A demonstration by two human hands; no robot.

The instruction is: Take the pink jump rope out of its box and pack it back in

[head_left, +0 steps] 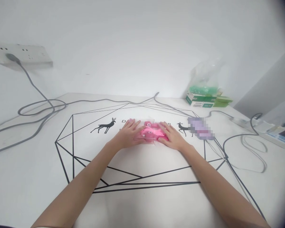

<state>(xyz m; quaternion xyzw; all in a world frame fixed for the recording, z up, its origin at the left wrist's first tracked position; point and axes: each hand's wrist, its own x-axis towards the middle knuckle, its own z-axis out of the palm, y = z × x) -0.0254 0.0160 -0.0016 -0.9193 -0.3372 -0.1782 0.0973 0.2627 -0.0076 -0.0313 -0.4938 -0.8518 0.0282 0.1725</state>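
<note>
White wall (pixel 133 47) meets the back edge of the tabletop (pixel 142 202), and on the left a grey cable (pixel 35 84) loops across, with bare surface between it and the left hand (pixel 124 134). That hand lies on the packet's left side, fingers spread apart. Centre now: the clear packet (pixel 150 132), flat between both palms, shiny and creased, bright pink inside with round eye-like spots! The right hand (pixel 172 136) covers its right side, fingers apart too. Just beyond, a pixelated purple object (pixel 201 128) narrows the room; boxes (pixel 200 99) stand near the back edge, cords (pixel 242 136) farther right.
</note>
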